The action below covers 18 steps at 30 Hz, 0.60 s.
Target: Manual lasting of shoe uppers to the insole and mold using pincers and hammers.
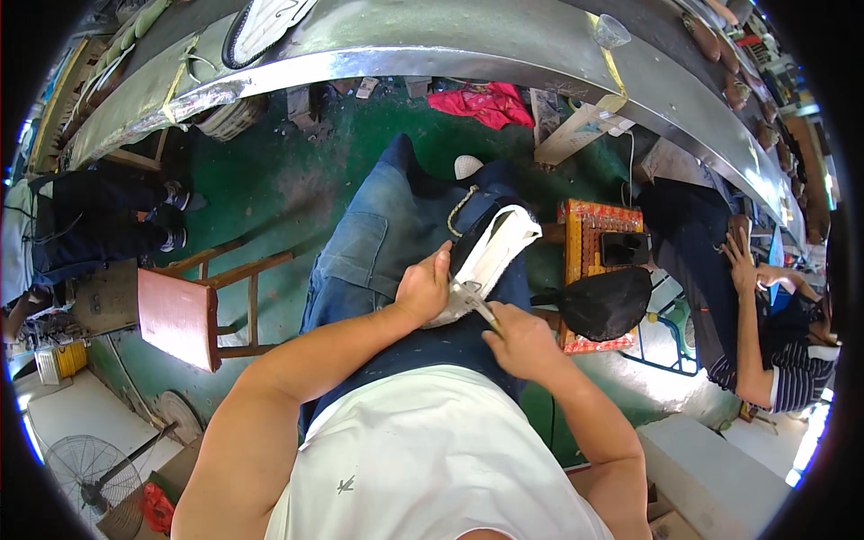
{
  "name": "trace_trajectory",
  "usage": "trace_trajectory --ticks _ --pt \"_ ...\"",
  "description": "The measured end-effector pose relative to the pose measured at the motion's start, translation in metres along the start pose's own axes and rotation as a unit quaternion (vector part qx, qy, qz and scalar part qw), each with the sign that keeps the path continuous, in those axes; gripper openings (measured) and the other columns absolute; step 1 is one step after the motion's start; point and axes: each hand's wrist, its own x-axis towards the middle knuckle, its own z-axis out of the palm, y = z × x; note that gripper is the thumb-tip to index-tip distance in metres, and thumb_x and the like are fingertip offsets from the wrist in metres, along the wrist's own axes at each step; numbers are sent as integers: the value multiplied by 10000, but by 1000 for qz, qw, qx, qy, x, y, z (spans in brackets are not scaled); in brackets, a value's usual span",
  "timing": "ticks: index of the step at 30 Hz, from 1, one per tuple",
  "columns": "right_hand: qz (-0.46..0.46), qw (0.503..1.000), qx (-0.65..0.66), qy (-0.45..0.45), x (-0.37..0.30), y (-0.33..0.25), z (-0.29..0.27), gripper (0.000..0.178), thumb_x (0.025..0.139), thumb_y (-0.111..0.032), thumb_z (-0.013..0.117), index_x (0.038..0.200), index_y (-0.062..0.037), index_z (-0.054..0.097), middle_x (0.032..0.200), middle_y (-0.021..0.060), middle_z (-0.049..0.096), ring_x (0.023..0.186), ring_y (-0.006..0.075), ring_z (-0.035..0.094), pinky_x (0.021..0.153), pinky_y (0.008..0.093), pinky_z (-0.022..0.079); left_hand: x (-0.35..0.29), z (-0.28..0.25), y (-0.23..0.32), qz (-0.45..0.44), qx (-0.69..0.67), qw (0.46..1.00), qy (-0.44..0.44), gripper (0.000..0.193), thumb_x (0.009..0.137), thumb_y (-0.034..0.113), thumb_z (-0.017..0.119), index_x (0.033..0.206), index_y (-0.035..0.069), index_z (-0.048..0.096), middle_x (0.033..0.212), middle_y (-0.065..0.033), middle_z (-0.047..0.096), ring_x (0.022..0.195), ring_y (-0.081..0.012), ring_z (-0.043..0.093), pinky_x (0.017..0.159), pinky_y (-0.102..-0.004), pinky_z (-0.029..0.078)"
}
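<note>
On my lap lies a shoe [492, 255], its white underside turned up and its dark upper showing along the edge. A rope loop [457, 213] hangs at its far left side. My left hand [426, 286] is closed around the shoe's near left side, thumb along the edge. In my right hand [529, 344] are metal pliers [477, 301], gripped by the handles. Their head touches the white edge at the near part of the shoe. My fingers hide most of the handles, and I cannot tell exactly what the jaws pinch.
A metal-edged workbench [432, 65] curves across the far side. To my right stands an orange-patterned stool [589, 225] bearing a phone [625, 249] and a black bag-like thing [605, 303]. A brown stool [177, 318] stands left. Co-workers sit right and stand left; a fan [93, 490] is behind left.
</note>
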Motion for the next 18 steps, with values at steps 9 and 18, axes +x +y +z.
trace_trajectory --ticks 9,18 --pt "-56 949 -283 124 17 18 -36 459 887 -129 665 1273 65 511 1049 208 600 1001 347 636 824 426 542 2 0 -8 201 121 972 -10 493 1066 265 415 1487 10 450 1499 -220 486 1402 -369 450 1143 -422 396" --pt "3 979 -65 192 28 57 23 325 885 -110 671 1169 -11 549 960 169 617 888 364 647 759 443 549 11 -9 -8 238 112 963 -59 527 1070 272 417 1550 60 374 1573 -201 398 1454 -348 393 1163 -407 380"
